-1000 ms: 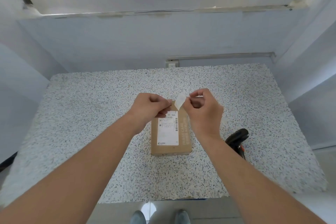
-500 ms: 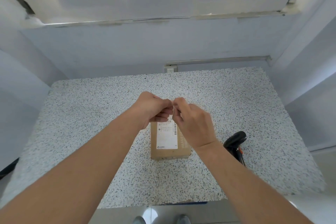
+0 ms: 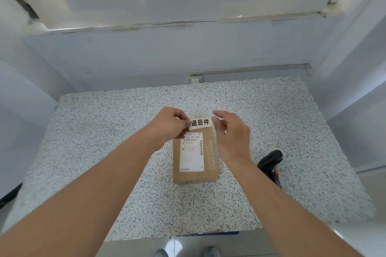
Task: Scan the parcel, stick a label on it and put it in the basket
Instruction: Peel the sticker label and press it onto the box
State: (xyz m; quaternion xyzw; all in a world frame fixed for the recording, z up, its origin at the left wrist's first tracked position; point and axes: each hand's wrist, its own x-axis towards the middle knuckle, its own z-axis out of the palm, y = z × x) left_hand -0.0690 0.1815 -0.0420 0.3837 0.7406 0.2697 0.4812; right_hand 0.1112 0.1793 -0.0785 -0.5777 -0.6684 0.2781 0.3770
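Note:
A small brown cardboard parcel lies flat on the speckled table, a white shipping slip with barcodes on its top. Over the parcel's far end I hold a narrow white label printed with three black characters, stretched level between both hands. My left hand pinches the label's left end and my right hand pinches its right end. Whether the label touches the parcel cannot be told. No basket is in view.
A black handheld scanner lies on the table right of the parcel, partly behind my right forearm. Pale walls close in the table at the back and sides, with a wall socket at the back edge. My shoes show below the front edge.
The hands were bunched together over the parcel, working the small white strip. They have now drawn apart, and the label is spread flat between them with its print facing up.

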